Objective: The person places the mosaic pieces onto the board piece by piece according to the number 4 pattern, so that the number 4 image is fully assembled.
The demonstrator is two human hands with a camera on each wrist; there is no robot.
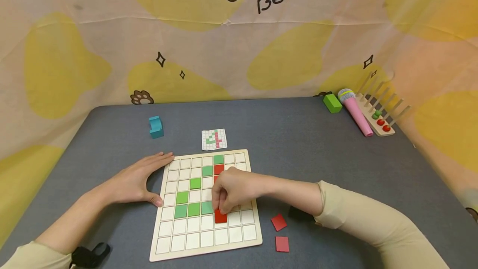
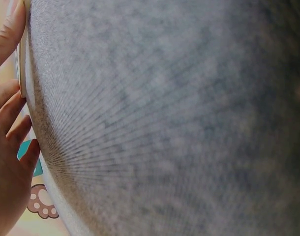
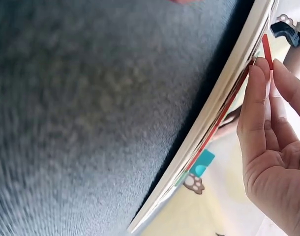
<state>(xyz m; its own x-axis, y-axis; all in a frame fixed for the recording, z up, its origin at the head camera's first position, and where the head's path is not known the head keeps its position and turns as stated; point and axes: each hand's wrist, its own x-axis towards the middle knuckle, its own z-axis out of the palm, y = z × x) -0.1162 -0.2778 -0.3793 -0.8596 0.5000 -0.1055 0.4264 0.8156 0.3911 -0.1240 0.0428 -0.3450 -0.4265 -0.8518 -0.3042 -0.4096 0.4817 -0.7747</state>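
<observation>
A wooden grid board (image 1: 205, 251) with green and red square tiles set in its cells lies on the table. My right hand (image 1: 237, 190) is over it, pinching a red square tile (image 1: 220, 216) between thumb and fingertips below the row of green tiles (image 1: 193, 209). In the right wrist view this red tile (image 3: 267, 51) stands tilted, one edge close over the board. My left hand (image 1: 132, 179) spreads along the board's left edge, thumb at the side and fingertips at the upper corner. Two loose red tiles (image 1: 278, 222) (image 1: 282, 244) lie right of the board.
Behind the board lies a small pattern card (image 1: 214, 139) with a green and red figure. A teal block (image 1: 156, 127) stands back left. At the back right are a green block (image 1: 332, 103), a pink microphone (image 1: 356, 113) and a peg stand with beads (image 1: 388, 133).
</observation>
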